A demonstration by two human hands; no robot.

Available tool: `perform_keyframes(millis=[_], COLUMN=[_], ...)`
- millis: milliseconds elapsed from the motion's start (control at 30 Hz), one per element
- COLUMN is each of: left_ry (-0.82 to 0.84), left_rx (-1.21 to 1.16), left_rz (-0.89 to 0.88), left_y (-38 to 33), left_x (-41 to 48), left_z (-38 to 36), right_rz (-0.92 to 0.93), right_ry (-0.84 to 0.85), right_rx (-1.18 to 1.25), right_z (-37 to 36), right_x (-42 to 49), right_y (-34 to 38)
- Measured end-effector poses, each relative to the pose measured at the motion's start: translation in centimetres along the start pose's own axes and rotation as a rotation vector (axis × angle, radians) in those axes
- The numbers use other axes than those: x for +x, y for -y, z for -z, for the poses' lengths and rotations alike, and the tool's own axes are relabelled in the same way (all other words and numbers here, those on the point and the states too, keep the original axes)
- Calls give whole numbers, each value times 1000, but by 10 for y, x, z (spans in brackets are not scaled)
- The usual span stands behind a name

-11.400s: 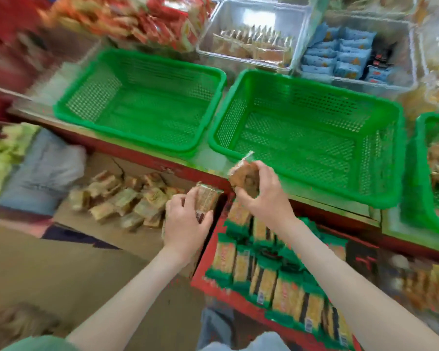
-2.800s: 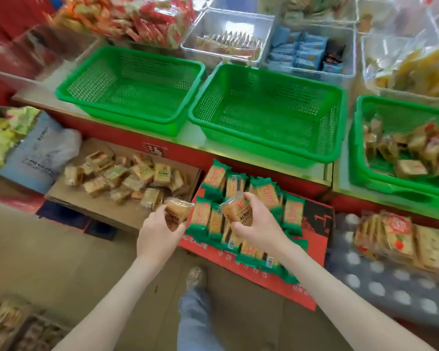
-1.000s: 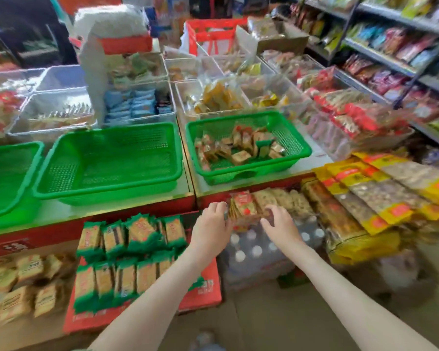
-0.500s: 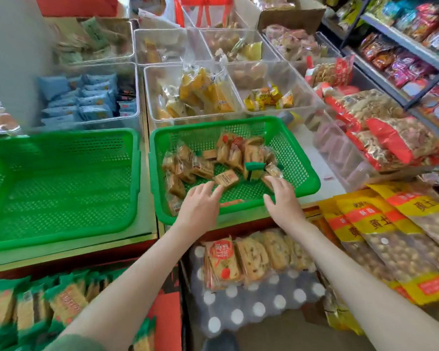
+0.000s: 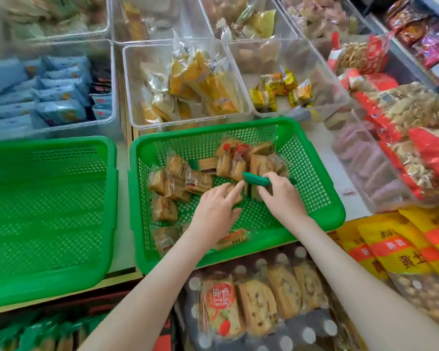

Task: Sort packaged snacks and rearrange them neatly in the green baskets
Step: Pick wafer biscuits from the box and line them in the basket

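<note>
Sorting is under way in the right green mesh plastic basket (image 5: 338, 215). The right hand (image 5: 281, 196) pinches a green-ended wrapped snack bar (image 5: 255, 179); the left hand (image 5: 214, 210) lies spread on tan wrapped cakes (image 5: 198, 182). Next, probably: lift the bar clear and transfer it to the left green basket (image 5: 48, 279).

Body in view is two arms only. left forearm (image 5: 147, 287) is bare, uncovered right down to the near frame edge. right forearm (image 5: 352, 274) is the same. left hand (image 5: 217, 206) and right hand (image 5: 284, 196) are bare too. Slim wrists, slender fingers. Nails look short. Finish too blurred to call.
</note>
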State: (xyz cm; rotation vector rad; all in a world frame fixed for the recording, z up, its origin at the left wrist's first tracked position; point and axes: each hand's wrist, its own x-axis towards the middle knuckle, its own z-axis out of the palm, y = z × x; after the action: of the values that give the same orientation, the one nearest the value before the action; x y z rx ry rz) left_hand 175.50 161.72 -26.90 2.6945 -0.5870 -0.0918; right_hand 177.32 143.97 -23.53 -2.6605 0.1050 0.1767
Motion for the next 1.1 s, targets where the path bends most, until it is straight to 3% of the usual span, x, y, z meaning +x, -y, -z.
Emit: perform_keyframes(millis=[133, 400, 667, 867, 1100], left_ry=[-123, -260, -375, -451, -409], left_rx=[-97, -220, -189, -208, -166], left_rz=[-33, 85, 306, 337, 316], left_y=[0, 8, 2, -10, -18], left_x=[3, -9, -66, -139, -276], left_z=[0, 9, 53, 71, 72], right_rz=[-39, -141, -20, 34, 80], right_ry=[-38, 161, 268, 359, 345], right_rx=[280, 675, 675, 720, 701], right_z=[0, -13, -16, -20, -41], right_x=[-12, -12, -41, -96, -197], right_y=[23, 40, 76, 116, 135])
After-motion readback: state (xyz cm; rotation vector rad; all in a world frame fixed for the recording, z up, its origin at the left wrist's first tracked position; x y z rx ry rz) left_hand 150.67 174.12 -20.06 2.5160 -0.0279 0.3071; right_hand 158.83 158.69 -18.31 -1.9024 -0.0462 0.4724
